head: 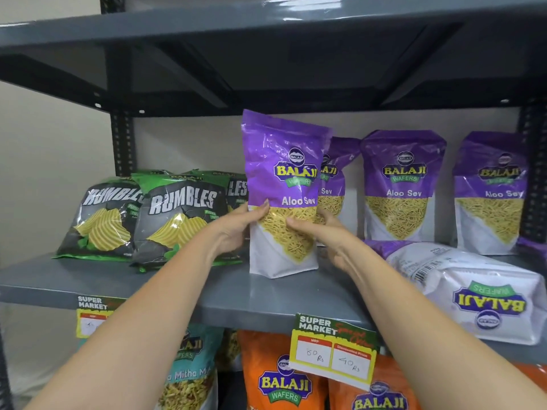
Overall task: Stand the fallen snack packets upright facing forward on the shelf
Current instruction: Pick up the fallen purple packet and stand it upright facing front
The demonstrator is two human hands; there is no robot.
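Observation:
A purple and white Aloo Sev packet (282, 161) stands upright on the grey shelf (183, 288), front facing me. My left hand (236, 229) grips its left side and my right hand (322, 232) grips its right side. To the right, another Aloo Sev packet (473, 291) lies flat near the shelf's front edge, its logo upside down and its barcode showing. Behind it, three more purple packets stand upright along the back: one (337, 179) partly hidden by the held packet, a second (402, 184) beside it, and a third (491, 190) at the far right.
Green and black Rumbles chip bags (177, 214) lean at the left of the shelf. A dark shelf board (266, 54) hangs close overhead. Yellow price tags (334, 347) clip to the front edge. Orange and teal packets (281, 380) fill the shelf below. A slotted upright post (532, 173) bounds the right side.

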